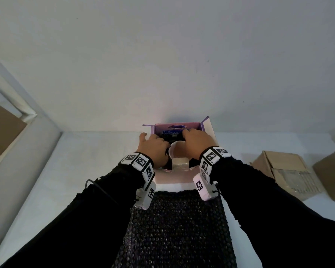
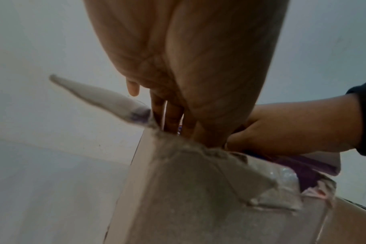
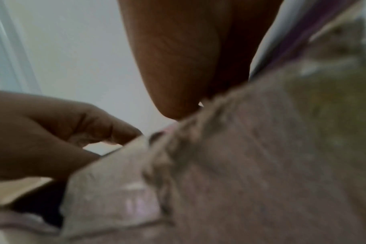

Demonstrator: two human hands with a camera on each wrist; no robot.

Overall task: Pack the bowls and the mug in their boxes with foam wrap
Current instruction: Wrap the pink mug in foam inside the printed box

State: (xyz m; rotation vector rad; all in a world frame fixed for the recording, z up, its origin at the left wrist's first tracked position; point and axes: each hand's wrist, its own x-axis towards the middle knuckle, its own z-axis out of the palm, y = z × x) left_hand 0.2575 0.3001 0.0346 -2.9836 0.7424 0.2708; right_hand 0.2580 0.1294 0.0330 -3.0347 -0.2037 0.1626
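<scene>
A purple box (image 1: 182,126) stands open at the far edge of the table, flaps up. Inside it a pale round bowl (image 1: 177,150) shows between my hands, with black wrap (image 1: 168,135) around it. My left hand (image 1: 153,147) reaches in at the bowl's left side, its thumb outside the box wall. My right hand (image 1: 196,141) curls its fingers down over the wrap at the far right. In the left wrist view my left hand's fingers (image 2: 171,115) go down behind the torn cardboard wall (image 2: 188,198), with the right hand (image 2: 293,128) beside them. The right wrist view is blurred.
A long sheet of black bubble wrap (image 1: 178,229) lies on the table between my arms, up to the box. Two brown cardboard boxes (image 1: 286,171) (image 1: 331,175) sit at the right. A white wall rises just behind the purple box.
</scene>
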